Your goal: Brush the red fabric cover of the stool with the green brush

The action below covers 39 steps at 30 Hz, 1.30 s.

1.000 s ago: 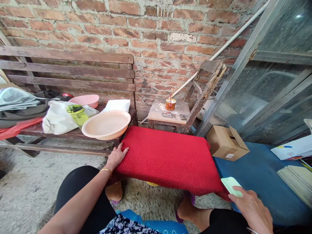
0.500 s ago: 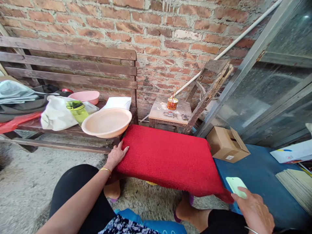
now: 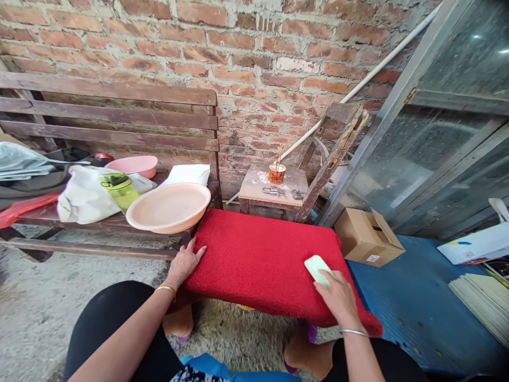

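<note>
A red fuzzy cloth (image 3: 262, 260) covers a low stool in front of my knees. My left hand (image 3: 183, 263) rests flat on the cloth's left edge, fingers spread. My right hand (image 3: 338, 294) holds a pale green flat object (image 3: 317, 268), shaped like a phone or a soap bar, on the right part of the cloth. Bangles circle both wrists. My bare feet show under the stool.
A wooden bench (image 3: 111, 132) at left carries a peach basin (image 3: 169, 208), a pink bowl (image 3: 133, 165), a green bottle (image 3: 119, 189) and bags. Behind stands a small stool with an incense cup (image 3: 277, 172) and padlock. A cardboard box (image 3: 368, 237) and papers lie on blue sheeting (image 3: 417, 297) at right.
My right hand has carried the pale green object leftward from over the blue sheeting onto the red cloth. My left hand has stayed on the cloth's left edge.
</note>
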Available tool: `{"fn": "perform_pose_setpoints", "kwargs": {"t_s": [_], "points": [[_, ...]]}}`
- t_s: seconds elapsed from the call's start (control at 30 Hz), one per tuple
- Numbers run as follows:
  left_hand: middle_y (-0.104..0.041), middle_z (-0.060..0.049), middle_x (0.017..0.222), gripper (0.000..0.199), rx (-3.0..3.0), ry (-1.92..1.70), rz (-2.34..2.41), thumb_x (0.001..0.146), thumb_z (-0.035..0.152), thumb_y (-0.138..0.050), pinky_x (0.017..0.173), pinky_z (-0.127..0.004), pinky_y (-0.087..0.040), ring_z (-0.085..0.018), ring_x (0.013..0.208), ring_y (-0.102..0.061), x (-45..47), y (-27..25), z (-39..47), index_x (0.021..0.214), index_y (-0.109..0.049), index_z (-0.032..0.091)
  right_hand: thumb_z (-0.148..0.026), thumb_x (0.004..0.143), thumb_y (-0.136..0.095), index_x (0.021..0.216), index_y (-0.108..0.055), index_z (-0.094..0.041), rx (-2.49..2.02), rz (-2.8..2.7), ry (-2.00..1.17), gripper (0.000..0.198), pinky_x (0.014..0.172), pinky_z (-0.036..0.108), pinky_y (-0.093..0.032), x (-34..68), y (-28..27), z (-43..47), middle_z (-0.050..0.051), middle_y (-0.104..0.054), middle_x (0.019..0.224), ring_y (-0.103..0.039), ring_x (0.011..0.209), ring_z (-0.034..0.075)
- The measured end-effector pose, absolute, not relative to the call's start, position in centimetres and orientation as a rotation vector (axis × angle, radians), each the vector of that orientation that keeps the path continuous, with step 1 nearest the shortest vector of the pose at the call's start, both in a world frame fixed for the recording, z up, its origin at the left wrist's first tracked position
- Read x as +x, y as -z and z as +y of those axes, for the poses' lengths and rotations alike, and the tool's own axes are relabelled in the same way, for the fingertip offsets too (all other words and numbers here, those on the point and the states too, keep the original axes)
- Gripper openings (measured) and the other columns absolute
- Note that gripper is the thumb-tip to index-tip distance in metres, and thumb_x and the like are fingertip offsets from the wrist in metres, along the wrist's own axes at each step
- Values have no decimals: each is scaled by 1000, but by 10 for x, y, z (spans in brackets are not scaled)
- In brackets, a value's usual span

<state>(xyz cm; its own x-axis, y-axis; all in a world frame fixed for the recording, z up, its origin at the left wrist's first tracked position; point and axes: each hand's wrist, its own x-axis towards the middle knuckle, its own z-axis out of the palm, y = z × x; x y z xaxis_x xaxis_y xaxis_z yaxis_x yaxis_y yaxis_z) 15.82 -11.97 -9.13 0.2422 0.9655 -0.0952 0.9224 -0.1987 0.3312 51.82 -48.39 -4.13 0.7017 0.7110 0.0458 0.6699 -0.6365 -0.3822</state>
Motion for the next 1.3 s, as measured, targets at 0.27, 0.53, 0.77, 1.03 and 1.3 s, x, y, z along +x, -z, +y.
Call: {"fn": "perform_pose_setpoints", "kwargs": {"t_s": [0.27,0.53,0.77,1.03,1.3], "points": [[-60,-20,122,76,2238,-203,1750,92,66,-32,98,-47,-46,-35,110,-64,159,91,-121,151,-36,19,-67,78,-39,118,-68,-17,-2587,-400,-272,70,85,39,-52,598,66,-558,14,-71,103,-66,99,31],[-59,-21,123,75,2222,-202,1736,93,65,-32,97,-47,-46,-35,110,-65,159,89,-122,152,-34,19,-71,80,-39,110,-68,-21,-2606,-245,-293,65,79,45,-53,598,53,-548,16,-72,101,-67,96,36],[-59,-21,122,74,2239,-206,1734,93,64,-32,95,-45,-47,-34,110,-65,160,90,-123,151,-34,18,-68,82,-38,114,-68,-21,-2665,-227,-290,64,75,48,-53,595,40,-527,18,-70,103,-66,95,39],[-59,-20,121,74,2240,-206,1745,93,64,-33,94,-45,-47,-34,108,-65,163,88,-124,151,-35,19,-64,89,-35,130,-60,-15,-2538,-827,-58,68,93,45,-49,533,40,-485,18,-60,110,-58,111,36],[-58,-21,122,71,2244,-184,1743,95,62,-31,95,-45,-46,-35,109,-64,162,87,-124,151,-34,19,-45,92,-42,125,-65,-22,-2528,-1486,-2,47,90,40,-48,486,52,-446,11,-59,107,-61,97,28]]}}
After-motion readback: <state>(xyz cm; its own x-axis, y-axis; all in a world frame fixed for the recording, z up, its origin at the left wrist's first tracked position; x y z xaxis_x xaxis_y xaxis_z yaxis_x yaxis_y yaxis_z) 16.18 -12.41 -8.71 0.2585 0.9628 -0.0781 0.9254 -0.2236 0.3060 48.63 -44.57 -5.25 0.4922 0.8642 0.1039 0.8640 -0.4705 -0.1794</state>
